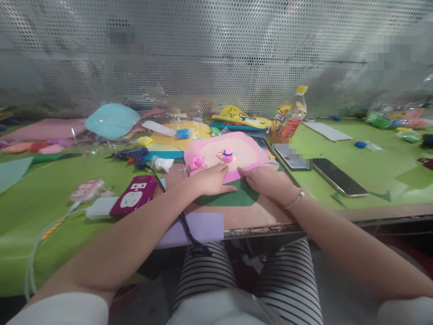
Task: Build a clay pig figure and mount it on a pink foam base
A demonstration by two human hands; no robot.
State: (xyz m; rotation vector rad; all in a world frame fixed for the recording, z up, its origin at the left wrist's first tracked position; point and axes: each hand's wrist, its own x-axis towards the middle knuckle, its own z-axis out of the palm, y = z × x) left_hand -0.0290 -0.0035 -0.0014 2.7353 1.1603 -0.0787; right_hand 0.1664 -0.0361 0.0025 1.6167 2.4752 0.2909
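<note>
A pink foam sheet (252, 146) with a cream oval centre lies on the green table (372, 171), over a dark green sheet (243, 196). Small pink figures (227, 155) sit on the oval, and a pink flower shape (198, 163) lies at its left edge. My left hand (211, 180) rests palm down on the pink sheet's near edge, fingers stretched flat. My right hand (267, 179) lies beside it on the same edge, fingers flat and pointing left. Neither hand holds anything.
A blue glue gun (133, 155), a purple power strip (135, 195) and a white charger lie at the left. A phone (338, 177) and a plastic bottle (291, 115) are at the right. Coloured foam sheets and clay bits crowd the back, before a perforated metal wall.
</note>
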